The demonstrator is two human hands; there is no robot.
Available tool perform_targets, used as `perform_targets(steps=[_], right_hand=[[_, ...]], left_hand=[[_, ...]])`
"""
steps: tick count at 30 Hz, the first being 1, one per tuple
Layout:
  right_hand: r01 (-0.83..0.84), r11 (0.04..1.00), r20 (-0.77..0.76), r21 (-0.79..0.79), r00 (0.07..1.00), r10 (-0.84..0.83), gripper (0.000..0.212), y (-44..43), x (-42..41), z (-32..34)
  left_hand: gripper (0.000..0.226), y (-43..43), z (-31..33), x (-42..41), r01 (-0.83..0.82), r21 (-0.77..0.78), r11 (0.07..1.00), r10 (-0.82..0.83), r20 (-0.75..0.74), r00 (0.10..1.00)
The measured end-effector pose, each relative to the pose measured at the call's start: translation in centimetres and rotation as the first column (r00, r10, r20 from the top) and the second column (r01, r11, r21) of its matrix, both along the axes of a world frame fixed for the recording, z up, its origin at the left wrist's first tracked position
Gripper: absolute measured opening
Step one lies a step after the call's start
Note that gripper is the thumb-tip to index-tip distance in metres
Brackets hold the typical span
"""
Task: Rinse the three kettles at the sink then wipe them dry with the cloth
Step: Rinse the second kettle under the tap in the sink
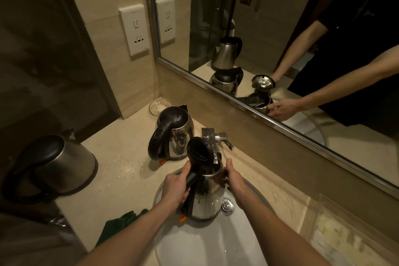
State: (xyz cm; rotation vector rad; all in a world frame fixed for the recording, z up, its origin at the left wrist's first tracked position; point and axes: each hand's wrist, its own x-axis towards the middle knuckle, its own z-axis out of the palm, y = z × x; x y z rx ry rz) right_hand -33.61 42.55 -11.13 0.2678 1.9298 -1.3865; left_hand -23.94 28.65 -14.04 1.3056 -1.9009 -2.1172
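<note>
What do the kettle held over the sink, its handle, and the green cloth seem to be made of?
Kettle over the sink: likely polished stainless steel; its body mirrors the room. Its handle: black plastic, it seems, dull sheen. Green cloth: soft woven or knitted fabric, crumpled, no shine.

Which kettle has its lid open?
The kettle over the sink, held by the left hand and right hand: its lid stands flipped up. The middle kettle and the far-left kettle sit on the counter with lids shut.
</note>
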Motion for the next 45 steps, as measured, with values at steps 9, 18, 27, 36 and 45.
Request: perform_targets(steps=[9,18,27,36,45], right_hand=[[-0.002,1.000,-0.009,-0.002,1.000,0.002,0.067,-0.09,0.05,-0.04],[0.013,1.000,-0.004,-0.007,1.000,-0.013,0.065,-0.10,0.03,-0.12],[0.028,0.999,-0.002,-0.019,1.000,-0.028,0.064,-0.09,-0.05,-0.11],[0.009,1.000,-0.005,-0.004,1.000,-0.009,0.067,-0.03,-0.16,-0.60],[0.018,1.000,-0.012,-0.017,1.000,-0.018,0.065,0.03,-0.17,-0.58]], left_hand=[[0.057,-0.07,0.29,0.12,0.003,-0.007,1.000,-0.004,-0.022,1.000],[0.058,-0.05,0.29,0.08,-0.007,-0.012,1.000,0.007,-0.018,1.000],[0.058,0.12,0.37,0.05,-0.003,0.001,1.000,0.003,-0.008,1.000],[0.058,0.12,0.58,0.13,-0.012,0.007,1.000,0.012,0.002,1.000],[0.057,0.15,0.79,0.15,-0.001,-0.001,1.000,0.001,0.001,1.000]])
